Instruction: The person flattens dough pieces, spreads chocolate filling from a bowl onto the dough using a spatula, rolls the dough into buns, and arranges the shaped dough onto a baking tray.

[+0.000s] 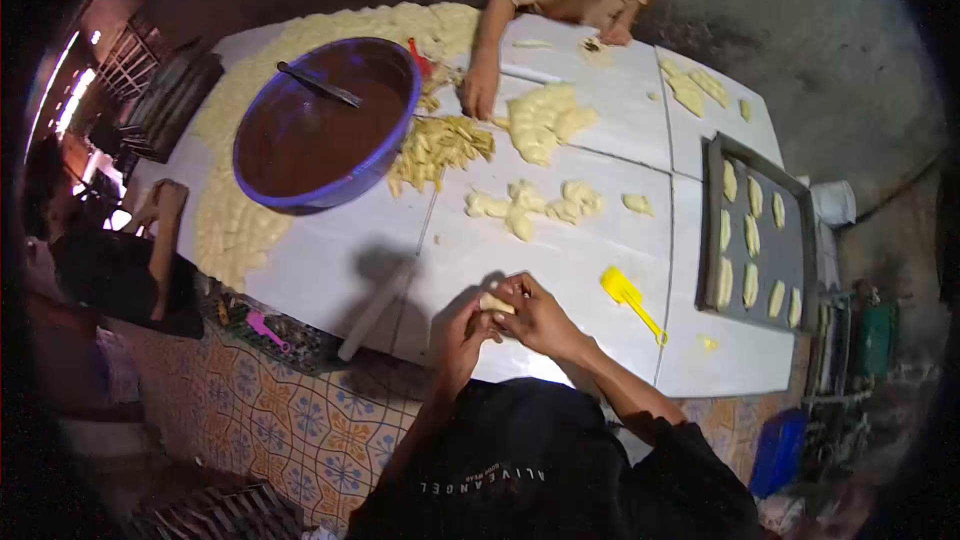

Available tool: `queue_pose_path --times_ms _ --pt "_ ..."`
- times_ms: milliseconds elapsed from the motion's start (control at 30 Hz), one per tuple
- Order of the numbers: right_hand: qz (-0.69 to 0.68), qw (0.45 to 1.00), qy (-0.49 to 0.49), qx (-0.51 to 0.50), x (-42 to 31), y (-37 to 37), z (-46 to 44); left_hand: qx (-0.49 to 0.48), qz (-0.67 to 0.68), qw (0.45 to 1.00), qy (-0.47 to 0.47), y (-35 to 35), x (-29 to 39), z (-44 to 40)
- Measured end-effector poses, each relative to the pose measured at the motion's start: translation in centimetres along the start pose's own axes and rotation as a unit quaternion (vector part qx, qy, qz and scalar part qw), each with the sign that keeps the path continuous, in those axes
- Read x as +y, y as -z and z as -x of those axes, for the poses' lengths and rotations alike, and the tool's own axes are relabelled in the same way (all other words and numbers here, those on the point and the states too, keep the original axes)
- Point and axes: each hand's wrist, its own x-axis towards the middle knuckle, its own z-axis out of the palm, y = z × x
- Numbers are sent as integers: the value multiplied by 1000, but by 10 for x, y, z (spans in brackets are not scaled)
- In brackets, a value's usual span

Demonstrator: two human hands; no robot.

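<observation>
Close to the table's near edge, my left hand (464, 332) and my right hand (541, 318) meet around a small piece of pale dough (496, 304). Fingers of both hands are closed on it, and they hide part of its shape. Beyond them lies a loose row of dough pieces (522, 208), with a single dough piece (637, 204) to its right. A yellow plastic scoop (624, 290) rests to the right of my right hand. On the left, a rolling pin (377, 310) lies slanted toward the table's edge.
A purple basin (372, 178) of brown filling holds a dark-handled utensil (318, 85). Dough covers the table's far left (232, 210). At right, a dark baking tray (711, 230) holds several shaped dough pieces. A co-worker's hand (481, 90) touches yellow strips (440, 148); another person sits left.
</observation>
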Motion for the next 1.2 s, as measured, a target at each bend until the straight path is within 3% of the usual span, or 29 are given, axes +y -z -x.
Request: queue_pose_path --times_ms 33,67,100,133,167,200,300,367,433,467,500,567,700,767,800,833,867,933,967,1033,1067,1133,1200 --pt "-30 999 -23 -9 2 0 21 -28 -43 999 9 -5 -13 -3" --pt "3 1000 -27 13 7 -1 36 -20 -172 984 44 -15 -9 -4" --pt "6 999 -40 22 16 -4 46 -35 -171 983 49 -21 -12 -5" --pt "39 996 -45 68 28 -10 53 -18 -343 939 -39 -25 -13 -5" --pt "71 990 -50 111 42 -15 61 0 -499 856 -131 -29 -15 -5" --pt "138 981 -36 129 48 -19 68 18 -504 848 -165 -33 -14 -6" --pt "164 975 -58 136 28 -12 83 40 -507 835 -209 -27 -9 -7" --pt "249 965 19 85 31 -12 86 -22 -447 861 -242 -19 -8 -10" --pt "326 944 25 30 37 -21 89 -212 -471 815 -263 -30 16 4" --pt "368 930 15 8 45 -27 87 -255 -549 763 -227 -35 16 2" --pt "391 920 24 9 52 -28 90 -257 -549 763 -224 -37 18 4" --pt "413 910 19 -2 49 -18 93 -270 -638 694 -197 -43 30 5" --pt "392 920 -3 25 40 -11 91 -279 -634 699 -179 -39 24 2" --pt "412 910 19 39 55 -13 98 -124 -635 724 -240 -16 17 4" --pt "405 914 12 37 51 -7 97 7 -573 797 -191 15 -21 5" --pt "397 917 3 34 50 -5 99 94 -652 731 -182 31 3 1" --pt "403 915 -2 11 55 -6 102 206 -664 671 -258 56 12 0" --pt "376 926 -18 -6 53 2 105 261 -496 828 20 166 -52 -17" --pt "348 937 -31 -26 51 5 104 264 -495 828 20 167 -52 -9" --pt "245 968 -24 35 46 8 102 201 -700 667 -158 171 -51 1" --pt "249 965 34 73 33 18 99 152 -576 772 -221 152 -51 0" --pt "246 960 87 103 22 25 96 -127 -574 760 -278 88 2 2" --pt "202 974 64 79 21 23 95 -219 -570 767 -199 7 45 -1"
